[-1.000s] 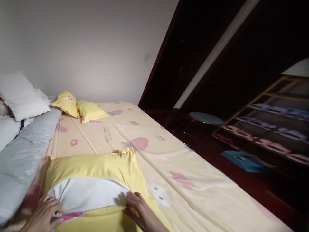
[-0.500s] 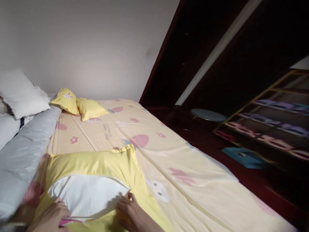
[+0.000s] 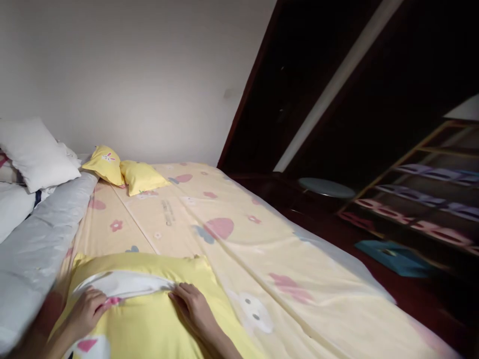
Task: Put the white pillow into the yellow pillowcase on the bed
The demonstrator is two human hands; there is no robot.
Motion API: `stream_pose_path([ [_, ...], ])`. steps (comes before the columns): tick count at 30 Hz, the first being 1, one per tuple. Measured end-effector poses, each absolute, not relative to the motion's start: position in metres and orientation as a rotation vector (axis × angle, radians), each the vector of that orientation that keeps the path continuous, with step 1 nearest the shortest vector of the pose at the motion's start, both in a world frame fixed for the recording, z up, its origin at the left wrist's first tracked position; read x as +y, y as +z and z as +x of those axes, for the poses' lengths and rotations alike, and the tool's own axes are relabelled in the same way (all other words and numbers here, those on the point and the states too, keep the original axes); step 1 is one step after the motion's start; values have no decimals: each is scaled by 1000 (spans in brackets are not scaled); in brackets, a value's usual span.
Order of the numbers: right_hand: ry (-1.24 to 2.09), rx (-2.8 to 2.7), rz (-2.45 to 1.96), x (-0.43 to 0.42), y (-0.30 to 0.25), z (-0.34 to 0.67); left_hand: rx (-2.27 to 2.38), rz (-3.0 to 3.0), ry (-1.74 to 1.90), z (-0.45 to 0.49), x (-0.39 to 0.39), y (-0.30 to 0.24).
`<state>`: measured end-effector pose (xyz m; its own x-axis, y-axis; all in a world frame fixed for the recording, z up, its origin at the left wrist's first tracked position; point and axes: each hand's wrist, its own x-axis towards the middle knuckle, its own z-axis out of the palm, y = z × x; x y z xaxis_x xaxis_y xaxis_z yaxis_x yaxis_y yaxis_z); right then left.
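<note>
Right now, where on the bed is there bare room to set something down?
Free: sheet between small yellow cushions and pillowcase; right of the right hand to the bed edge. Crowded: left side, grey duvet and white pillows.

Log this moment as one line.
left hand: at yellow pillowcase hem | right hand: flat on pillowcase | white pillow: strip showing

A: How many yellow pillows (image 3: 142, 175)?
B: Three. One white pillow (image 3: 35, 152) too.
A: Hands?
B: Two, left hand (image 3: 88, 311) and right hand (image 3: 192, 306).
A: Beside the bed (image 3: 299, 279)?
B: One stool (image 3: 326, 188), one blue box (image 3: 392, 252), one rack (image 3: 430, 199).
</note>
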<state>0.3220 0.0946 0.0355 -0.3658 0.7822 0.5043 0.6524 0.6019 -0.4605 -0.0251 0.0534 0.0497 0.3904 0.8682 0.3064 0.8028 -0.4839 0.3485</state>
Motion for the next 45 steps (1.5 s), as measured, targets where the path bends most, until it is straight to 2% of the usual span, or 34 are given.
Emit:
stream_pose_path([
  [5,402,-2161,-1223,108,19,314,1621,2508,770,-37,68,47],
  [10,501,-2358,-1392,107,10,301,1646,2439,491,-32,75,19],
  [15,184,-2248,-1181,105,29,318,1423,2515,647,-51,72,43],
  [17,69,-2207,-1205,111,22,317,1466,2569,666,-46,76,48],
  [21,157,-2249,-1403,116,-21,295,1810,2413,548,-14,85,12],
  [25,309,-2199,-1467,107,-42,293,1799,2334,615,-4,78,-20],
  [29,342,-2199,-1286,102,-6,305,1582,2292,762,-16,72,12],
  [34,60,-2149,-958,89,90,307,1366,2618,1228,-13,63,95],
  [37,-38,-2114,-841,79,121,314,1258,2803,1427,-20,58,122],
  [39,27,-2109,-968,84,112,317,1413,2750,1235,-24,64,116],
  [42,280,-2224,-1300,107,66,308,1807,2389,551,-15,88,76],
  [45,339,-2274,-1439,132,26,292,1896,2275,331,7,114,38],
])
